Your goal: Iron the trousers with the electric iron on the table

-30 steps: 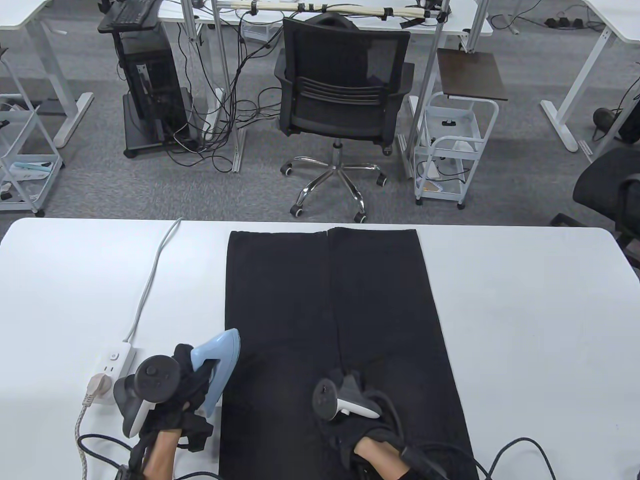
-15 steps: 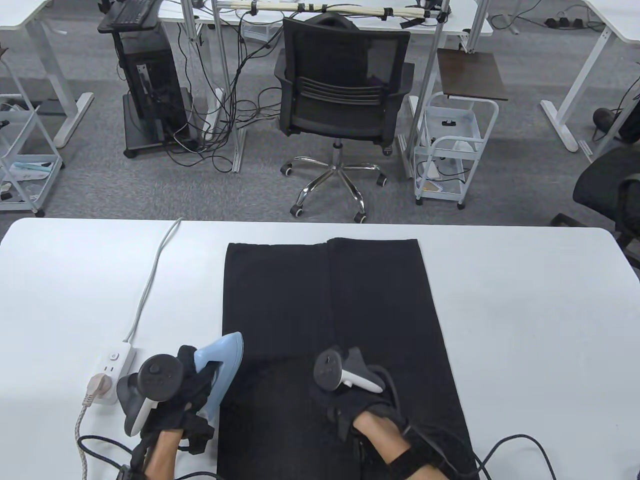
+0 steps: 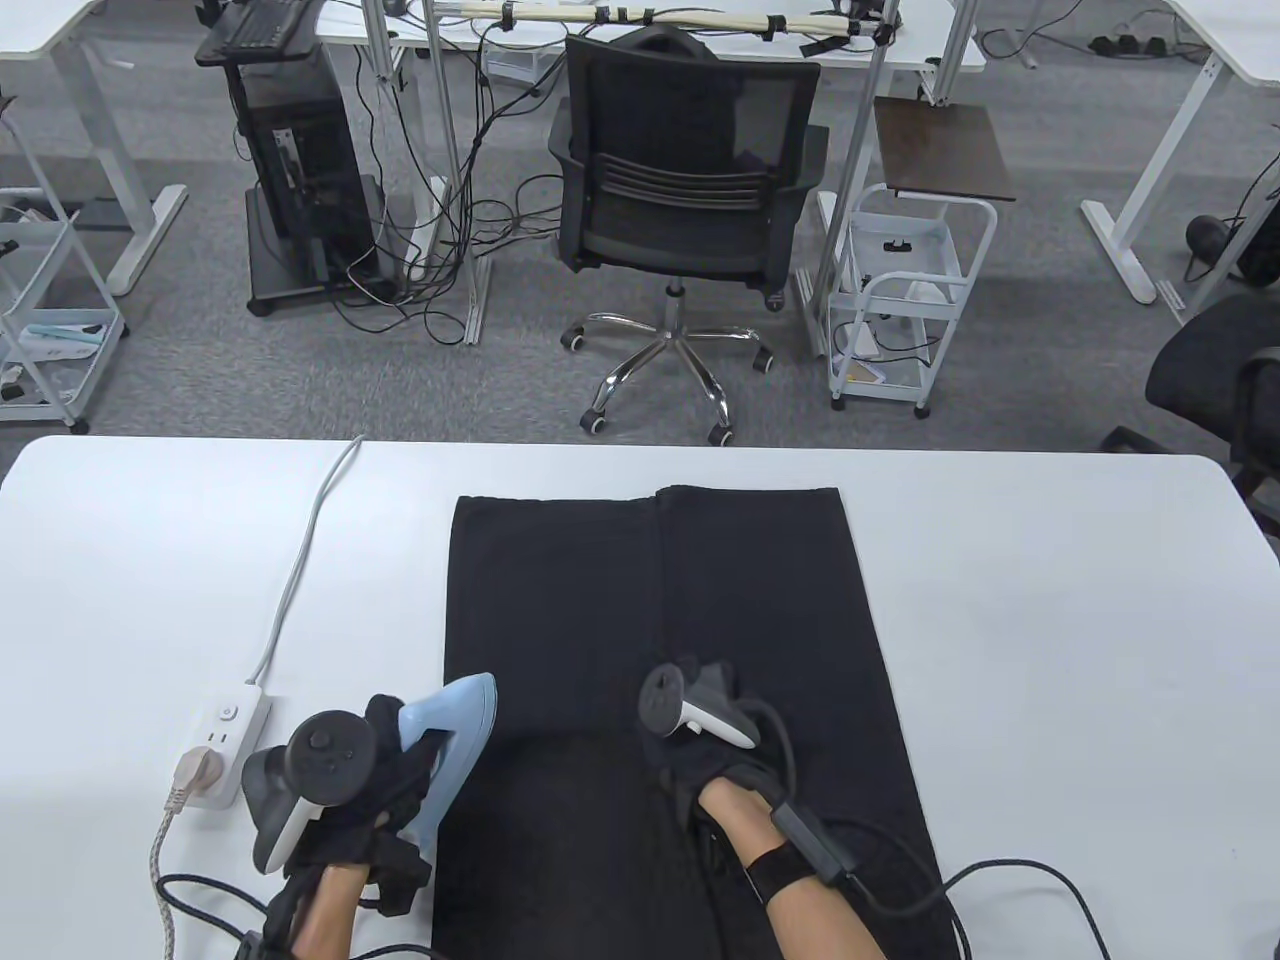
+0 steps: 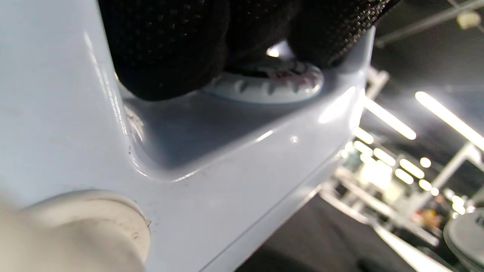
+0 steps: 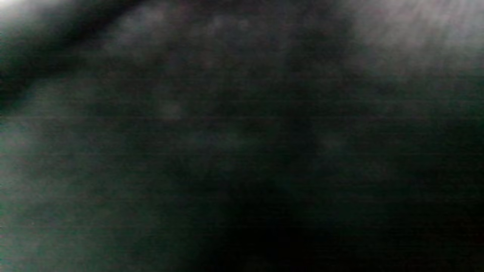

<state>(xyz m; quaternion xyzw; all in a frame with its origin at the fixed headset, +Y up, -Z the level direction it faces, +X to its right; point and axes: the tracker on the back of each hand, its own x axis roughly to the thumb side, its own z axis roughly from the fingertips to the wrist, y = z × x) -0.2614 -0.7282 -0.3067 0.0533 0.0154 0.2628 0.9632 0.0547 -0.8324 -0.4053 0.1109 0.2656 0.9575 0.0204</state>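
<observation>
Your white desk (image 3: 1050, 620) faces grey carpet and one office chair (image 3: 685, 190). One pair of black trousers (image 3: 660, 600) lies mid-desk. Your left hand (image 3: 375, 790) grips the one blue iron (image 3: 450, 745) at their left edge; your right hand (image 3: 700, 760) rests on them, finger state unclear. One power strip (image 3: 230, 740) sits near the desk's left front.

grey carpet (image 3: 300, 390), black office chair (image 3: 685, 190), white desks (image 3: 1215, 35)

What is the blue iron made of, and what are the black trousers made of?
The iron looks like smooth, glossy plastic: ceiling lights reflect off its pale blue shell. The trousers look like soft, matte woven cloth: they lie flat and limp, with no shine. The exact fabric can't be told.
</observation>
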